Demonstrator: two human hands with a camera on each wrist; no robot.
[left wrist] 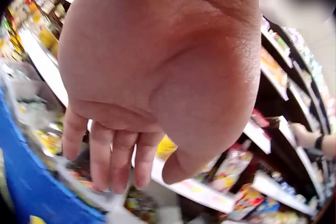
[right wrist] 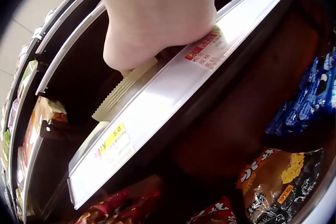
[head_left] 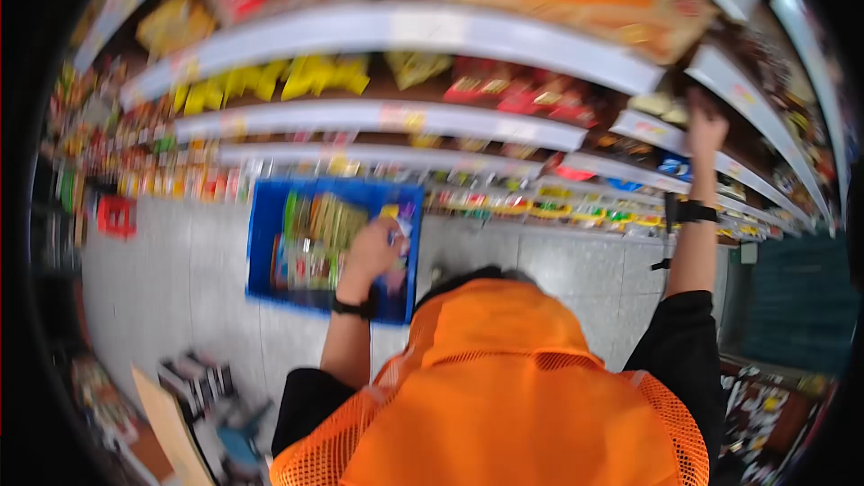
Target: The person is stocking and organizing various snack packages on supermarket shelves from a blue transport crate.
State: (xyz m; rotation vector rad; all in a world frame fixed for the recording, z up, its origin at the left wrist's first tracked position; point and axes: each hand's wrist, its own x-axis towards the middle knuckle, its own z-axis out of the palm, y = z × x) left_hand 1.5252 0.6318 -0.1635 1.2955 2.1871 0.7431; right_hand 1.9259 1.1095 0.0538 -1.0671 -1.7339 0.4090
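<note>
My left hand (head_left: 373,247) is over the right side of a blue basket (head_left: 263,243) holding several packaged goods. In the left wrist view the fingers of this hand (left wrist: 163,66) hang loosely extended, with nothing gripped. My right hand (head_left: 706,126) reaches into a shelf on the right, beside pale packets (head_left: 661,108). From the right wrist, the hand (right wrist: 157,19) overlaps a cream packet (right wrist: 126,92) with a serrated edge, lying just behind the shelf's white price rail (right wrist: 157,106). Its fingers are hidden behind the palm, so I cannot tell whether they hold the packet.
Tiered shelves with white rails (head_left: 378,121) curve across the front, bearing yellow bags (head_left: 324,75) and red bags (head_left: 522,97). Below the right hand's shelf lie a dark snack bag (right wrist: 283,187) and blue packets (right wrist: 310,98). A red crate (head_left: 117,216) stands far left on the tiled floor (head_left: 207,270).
</note>
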